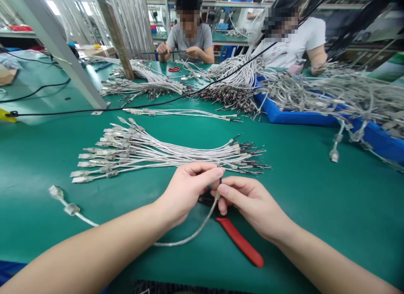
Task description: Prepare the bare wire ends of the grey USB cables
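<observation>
Between my two hands is the stripped end of a USB cable (202, 227). My left hand (192, 186) pinches the dark tip, thumb against fingers. Just below and to the right, my right hand (249, 203) is closed on the same cable where its clear jacket ends. From there the cable loops down and runs under my left forearm to its USB plug (57, 192) at the left. A red-handled hand tool (241, 242) lies under my hands, its dark head mostly hidden. Beyond them a row of similar cables (176, 151) lies with plugs to the left.
A few cables (183, 113) lie apart behind the row. Large cable heaps (233, 81) and a blue bin (284, 113) full of cables stand farther back. A black cord (126, 110) crosses the table near a metal post (72, 54). Two people sit opposite.
</observation>
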Demonstrator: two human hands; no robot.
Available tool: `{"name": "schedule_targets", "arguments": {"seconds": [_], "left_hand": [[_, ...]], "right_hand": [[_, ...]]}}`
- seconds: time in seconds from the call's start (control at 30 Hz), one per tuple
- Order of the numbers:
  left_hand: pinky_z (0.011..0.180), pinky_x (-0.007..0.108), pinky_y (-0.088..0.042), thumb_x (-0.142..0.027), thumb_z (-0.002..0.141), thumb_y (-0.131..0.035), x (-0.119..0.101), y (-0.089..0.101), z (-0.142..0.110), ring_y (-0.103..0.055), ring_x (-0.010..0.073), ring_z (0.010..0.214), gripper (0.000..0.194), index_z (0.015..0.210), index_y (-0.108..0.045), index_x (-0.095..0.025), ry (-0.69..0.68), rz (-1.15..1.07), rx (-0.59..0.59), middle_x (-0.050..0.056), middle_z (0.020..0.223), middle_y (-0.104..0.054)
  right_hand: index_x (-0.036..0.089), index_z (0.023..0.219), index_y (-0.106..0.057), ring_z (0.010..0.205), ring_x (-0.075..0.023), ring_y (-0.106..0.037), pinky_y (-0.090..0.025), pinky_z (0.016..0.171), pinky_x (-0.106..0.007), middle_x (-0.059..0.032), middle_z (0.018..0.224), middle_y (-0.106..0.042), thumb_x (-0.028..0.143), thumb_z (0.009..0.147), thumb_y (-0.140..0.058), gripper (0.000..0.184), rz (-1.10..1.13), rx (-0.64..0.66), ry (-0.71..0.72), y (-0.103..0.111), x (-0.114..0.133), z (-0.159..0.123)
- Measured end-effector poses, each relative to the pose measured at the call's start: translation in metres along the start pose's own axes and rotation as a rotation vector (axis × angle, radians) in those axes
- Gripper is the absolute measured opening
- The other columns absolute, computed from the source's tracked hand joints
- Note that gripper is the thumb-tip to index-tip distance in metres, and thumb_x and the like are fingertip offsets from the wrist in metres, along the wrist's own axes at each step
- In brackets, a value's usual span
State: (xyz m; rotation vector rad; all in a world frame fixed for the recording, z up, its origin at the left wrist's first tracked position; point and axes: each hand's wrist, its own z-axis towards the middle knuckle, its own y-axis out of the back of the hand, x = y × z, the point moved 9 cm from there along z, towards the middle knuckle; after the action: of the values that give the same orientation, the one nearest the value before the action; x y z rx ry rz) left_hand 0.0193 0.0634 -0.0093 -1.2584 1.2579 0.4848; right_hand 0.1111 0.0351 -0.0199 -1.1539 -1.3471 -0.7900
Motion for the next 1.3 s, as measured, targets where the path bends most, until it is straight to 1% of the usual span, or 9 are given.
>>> {"name": "schedule_targets", "arguments": {"seconds": [0.1, 0.3, 0.47, 0.57, 0.63, 0.8, 1.07, 1.2, 1.3], "left_hand": [[0.05, 0.017, -0.038, -0.025, 0.077, -0.074, -0.003, 0.005, 0.001, -0.046, 0.0046, 0.051, 0.012, 0.074, -0.071, -0.015, -0.013, -0.007, -0.045, -0.003, 0.059, -0.059], [0.052, 0.019, -0.04, -0.027, 0.077, -0.074, -0.004, 0.0, 0.001, -0.049, 0.006, 0.051, 0.016, 0.072, -0.069, -0.013, 0.001, 0.025, -0.012, -0.002, 0.058, -0.057], [0.052, 0.022, -0.042, -0.032, 0.083, -0.067, 0.002, -0.012, -0.001, -0.054, 0.0098, 0.05, 0.019, 0.078, -0.067, -0.014, 0.013, 0.042, 0.093, 0.0, 0.056, -0.06], [0.055, 0.02, -0.042, -0.031, 0.084, -0.067, 0.003, -0.011, -0.001, -0.055, 0.0082, 0.056, 0.016, 0.087, -0.065, -0.016, -0.029, 0.07, 0.07, -0.001, 0.065, -0.063], [0.055, 0.018, -0.04, -0.031, 0.084, -0.067, 0.007, -0.014, 0.0, -0.053, 0.007, 0.058, 0.016, 0.084, -0.063, -0.015, -0.016, 0.113, 0.086, -0.002, 0.068, -0.063], [0.05, 0.019, -0.037, -0.026, 0.083, -0.066, 0.018, -0.02, -0.002, -0.043, 0.0047, 0.047, 0.019, 0.072, -0.056, -0.014, 0.09, 0.213, 0.137, -0.003, 0.061, -0.06], [0.048, 0.018, -0.035, -0.024, 0.08, -0.067, 0.023, -0.019, -0.004, -0.048, 0.0057, 0.05, 0.018, 0.075, -0.053, -0.015, 0.145, 0.246, 0.134, -0.003, 0.059, -0.059], [0.049, 0.018, -0.037, -0.025, 0.081, -0.066, 0.024, -0.017, -0.004, -0.049, 0.0059, 0.051, 0.017, 0.077, -0.053, -0.015, 0.153, 0.274, 0.128, -0.003, 0.06, -0.059], [0.049, 0.019, -0.039, -0.028, 0.082, -0.065, 0.028, -0.017, -0.005, -0.055, 0.0082, 0.054, 0.018, 0.08, -0.052, -0.016, 0.181, 0.274, 0.144, -0.002, 0.064, -0.062]], "right_hand": [[0.015, 0.08, -0.07, 0.058, -0.0119, -0.057, -0.049, 0.061, -0.023, -0.0014, 0.059, -0.064, 0.032, 0.09, -0.066, 0.02, 0.022, 0.015, -0.032, -0.001, -0.002, -0.002], [0.016, 0.08, -0.07, 0.059, -0.0126, -0.058, -0.05, 0.063, -0.024, -0.0017, 0.06, -0.064, 0.036, 0.092, -0.063, 0.024, -0.039, -0.003, 0.01, 0.0, 0.001, -0.004], [0.018, 0.077, -0.07, 0.059, -0.0128, -0.057, -0.047, 0.062, -0.025, -0.0004, 0.06, -0.062, 0.035, 0.094, -0.06, 0.026, -0.131, -0.088, 0.12, 0.01, 0.009, -0.003], [0.018, 0.067, -0.065, 0.059, -0.0123, -0.054, -0.045, 0.061, -0.025, 0.0006, 0.059, -0.057, 0.034, 0.094, -0.06, 0.032, -0.161, -0.165, 0.177, 0.02, 0.015, -0.004], [0.018, 0.064, -0.063, 0.056, -0.012, -0.051, -0.042, 0.056, -0.026, 0.0017, 0.059, -0.053, 0.034, 0.093, -0.062, 0.033, -0.132, -0.228, 0.186, 0.028, 0.016, -0.005], [0.018, 0.061, -0.061, 0.049, -0.0112, -0.046, -0.039, 0.051, -0.027, 0.0032, 0.055, -0.048, 0.034, 0.088, -0.068, 0.032, -0.088, -0.315, 0.198, 0.036, 0.021, -0.007], [0.018, 0.064, -0.063, 0.047, -0.011, -0.044, -0.04, 0.05, -0.027, 0.003, 0.053, -0.048, 0.037, 0.085, -0.071, 0.03, -0.014, -0.361, 0.157, 0.04, 0.021, -0.008], [0.017, 0.077, -0.071, 0.048, -0.0104, -0.046, -0.039, 0.048, -0.025, 0.0031, 0.053, -0.05, 0.036, 0.085, -0.07, 0.021, 0.031, -0.357, 0.141, 0.042, 0.02, -0.008], [0.016, 0.084, -0.073, 0.047, -0.0099, -0.045, -0.038, 0.049, -0.024, 0.0032, 0.053, -0.05, 0.037, 0.085, -0.07, 0.021, 0.057, -0.357, 0.118, 0.043, 0.019, -0.009]]}}
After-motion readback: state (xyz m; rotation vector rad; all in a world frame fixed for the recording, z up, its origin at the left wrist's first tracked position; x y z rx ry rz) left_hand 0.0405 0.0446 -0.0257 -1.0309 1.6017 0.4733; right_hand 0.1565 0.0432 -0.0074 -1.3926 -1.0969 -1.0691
